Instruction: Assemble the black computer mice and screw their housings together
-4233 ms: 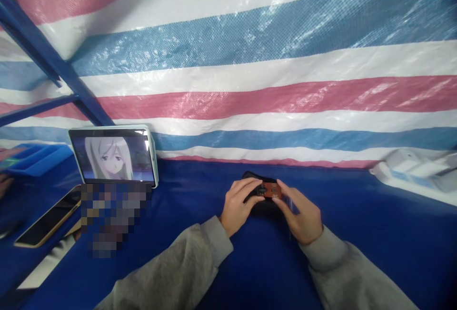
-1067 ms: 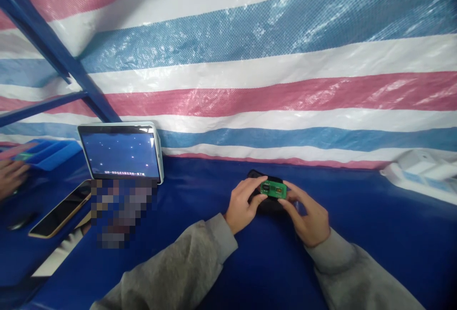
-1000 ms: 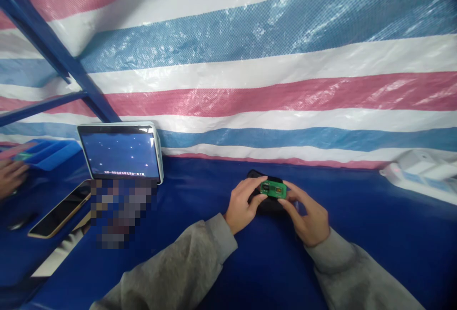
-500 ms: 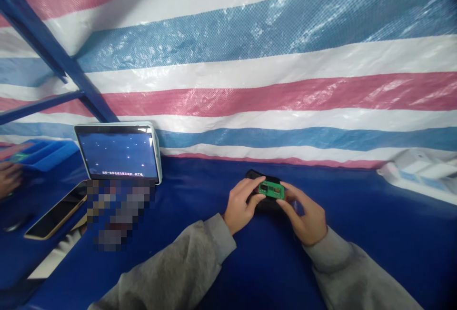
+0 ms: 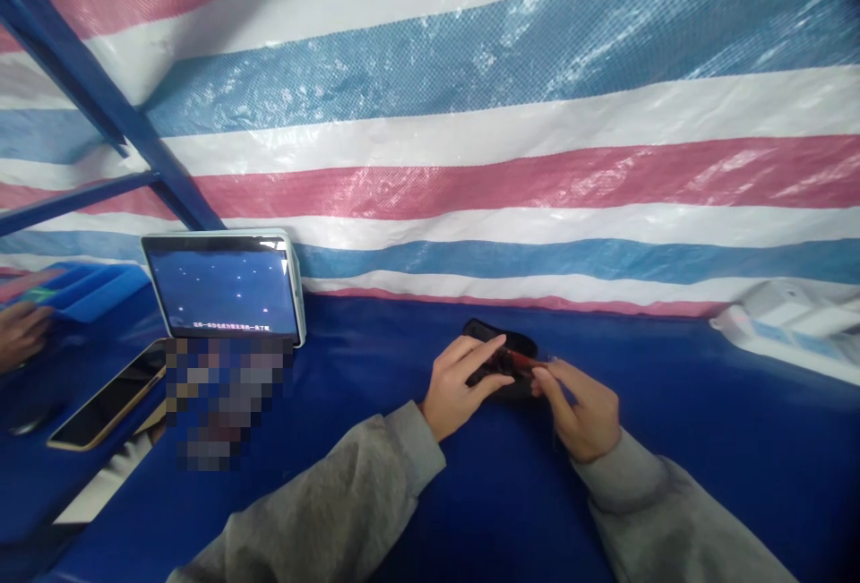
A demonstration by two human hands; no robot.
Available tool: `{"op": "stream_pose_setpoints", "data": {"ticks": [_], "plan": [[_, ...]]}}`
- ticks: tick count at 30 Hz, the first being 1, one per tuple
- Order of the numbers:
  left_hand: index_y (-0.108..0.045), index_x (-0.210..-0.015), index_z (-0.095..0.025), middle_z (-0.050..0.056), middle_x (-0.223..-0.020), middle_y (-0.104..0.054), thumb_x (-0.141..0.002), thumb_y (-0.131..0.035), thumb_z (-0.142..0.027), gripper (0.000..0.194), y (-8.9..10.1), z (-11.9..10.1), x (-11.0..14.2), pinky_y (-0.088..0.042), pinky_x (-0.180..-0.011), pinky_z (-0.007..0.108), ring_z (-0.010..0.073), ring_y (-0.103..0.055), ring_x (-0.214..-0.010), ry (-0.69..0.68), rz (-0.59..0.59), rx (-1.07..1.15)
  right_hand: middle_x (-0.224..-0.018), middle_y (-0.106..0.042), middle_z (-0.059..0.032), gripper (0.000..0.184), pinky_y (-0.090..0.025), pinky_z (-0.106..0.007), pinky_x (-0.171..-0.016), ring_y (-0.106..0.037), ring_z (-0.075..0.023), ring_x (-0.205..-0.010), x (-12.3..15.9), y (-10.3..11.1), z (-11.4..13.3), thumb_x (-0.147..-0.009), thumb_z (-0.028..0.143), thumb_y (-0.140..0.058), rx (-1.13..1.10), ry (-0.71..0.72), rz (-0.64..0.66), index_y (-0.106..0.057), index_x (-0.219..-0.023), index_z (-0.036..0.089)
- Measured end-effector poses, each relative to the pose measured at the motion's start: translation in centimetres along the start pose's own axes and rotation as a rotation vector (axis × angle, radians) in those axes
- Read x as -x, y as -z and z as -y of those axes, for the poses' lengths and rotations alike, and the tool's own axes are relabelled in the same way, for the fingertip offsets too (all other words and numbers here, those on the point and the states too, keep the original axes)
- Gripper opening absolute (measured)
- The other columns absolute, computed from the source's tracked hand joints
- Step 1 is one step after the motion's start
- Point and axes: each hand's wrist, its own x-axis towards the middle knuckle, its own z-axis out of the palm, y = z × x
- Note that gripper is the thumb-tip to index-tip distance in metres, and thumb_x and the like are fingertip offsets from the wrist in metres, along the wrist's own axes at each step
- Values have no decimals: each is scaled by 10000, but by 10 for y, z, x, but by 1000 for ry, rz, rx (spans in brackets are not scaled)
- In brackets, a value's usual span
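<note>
A small, dark reddish-brown piece is held between my two hands over the blue table; blur hides its exact kind. My right hand pinches its right end with thumb and forefinger. On the other side my left hand has its forefinger above and its thumb below the dark left end. Directly behind and under the fingers lies a black case-like object, partly covered by the hands. No green board face shows between the fingers.
To the left stand a lit tablet and a phone lying flat. Another person's hand is by a blue bin at far left. White boxes sit at far right, before a striped tarp.
The green circuit board's face, held between both hands before, is out of sight; a reddish-brown surface shows there instead. My right fingers have closed into a tighter pinch.
</note>
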Motion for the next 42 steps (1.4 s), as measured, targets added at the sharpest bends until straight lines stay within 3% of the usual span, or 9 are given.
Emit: {"op": "stream_pose_setpoints", "data": {"ticks": [4, 8, 12, 15, 17, 24, 33, 42], "plan": [[-629, -1312, -237, 78, -1093, -665, -931, -680, -341, 398, -1, 1, 0, -577, -881, 331, 185, -664, -971, -47, 3, -7, -581, -634, 35, 302, -482, -185, -587, -615, -82, -514, -1, 1, 0, -965, 233, -509, 5, 6, 38, -642, -696, 208], [-672, -1229, -229, 75, -1077, -692, -943, -663, -345, 310, 0, 2, 0, -574, -863, 353, 194, -669, -952, -89, 22, -82, -578, -621, 39, 292, -480, -185, -580, -606, -79, -509, 1, 2, -2, -964, 217, -502, -18, -11, 75, -650, -713, 208], [-681, -1195, -222, 74, -1071, -705, -935, -663, -378, 304, 3, 1, -2, -555, -838, 366, 205, -661, -940, -90, 19, -142, -737, -733, 1, 190, -541, -219, -641, -679, -116, -582, 5, -1, -5, -958, 255, -528, 3, -44, 30, -702, -1007, 197], [-682, -1179, -214, 80, -1098, -704, -939, -654, -393, 300, 6, -1, -2, -537, -844, 366, 214, -661, -983, -80, -3, -166, -1017, -769, -74, 320, -582, -264, -755, -744, -173, -792, 8, -5, -7, -925, 306, -600, 26, -5, 14, -642, -1219, 187], [-684, -1159, -209, 78, -1088, -716, -941, -647, -422, 307, 8, -2, -2, -524, -836, 362, 212, -675, -976, -72, 4, -192, -1065, -755, -81, 346, -581, -277, -790, -739, -181, -852, 8, -6, -8, -916, 289, -613, 30, 13, 16, -625, -1250, 198], [-685, -1081, -180, 86, -1025, -742, -969, -612, -412, 267, 12, -1, 1, -480, -792, 371, 220, -697, -906, -74, 78, -287, -948, -708, -63, 283, -555, -309, -788, -690, -170, -823, 5, -2, -10, -956, 237, -496, 27, -118, -79, -643, -1195, 200], [-676, -909, -167, 80, -851, -703, -913, -611, -365, 209, 12, -9, 4, -405, -706, 376, 217, -631, -754, -5, 234, -445, -979, -713, -87, 266, -552, -347, -831, -685, -196, -890, 5, -5, -12, -971, 279, -470, 46, -163, -42, -650, -1149, 199], [-678, -930, -172, 65, -861, -700, -863, -676, -316, 159, 9, -4, 8, -398, -718, 373, 234, -637, -799, 70, 268, -504, -1048, -717, -74, 256, -541, -335, -864, -692, -193, -948, 9, -8, -17, -974, 299, -474, 49, -164, -1, -661, -1124, 209]]}}
